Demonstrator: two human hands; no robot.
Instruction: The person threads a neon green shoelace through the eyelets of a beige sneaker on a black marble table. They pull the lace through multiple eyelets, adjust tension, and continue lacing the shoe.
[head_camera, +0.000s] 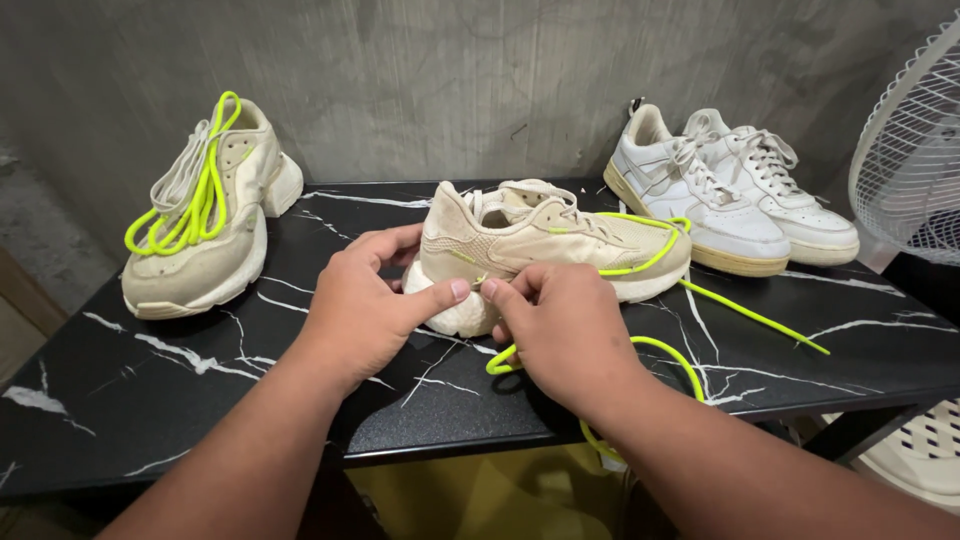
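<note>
Two hands meet at the side of a beige sneaker (545, 245) that stands near the middle of a black, white-veined counter (150, 390), its heel toward the person's left and its toe pointing right. The left hand (365, 305) wraps the heel end, its upper fingers (385, 243) curled over the back of the shoe and its thumb pressed against the side just above the thick white sole. The right hand (565, 325) sits just beside it, thumb tip almost touching the left thumb, and the two pinch a neon yellow lace (665, 360) right at the shoe's side. From that pinch the lace runs along the upper toward the toe, then trails off over the counter to the right, while another loop curls under the right hand and hangs over the counter's front edge.

A second beige sneaker (205, 225) leans against the grey wall at far left, with a bundle of the same yellow lace on it. At the back right stands a pair of white sneakers (740, 195), and a white fan grille (915, 160) shows at the right edge.
</note>
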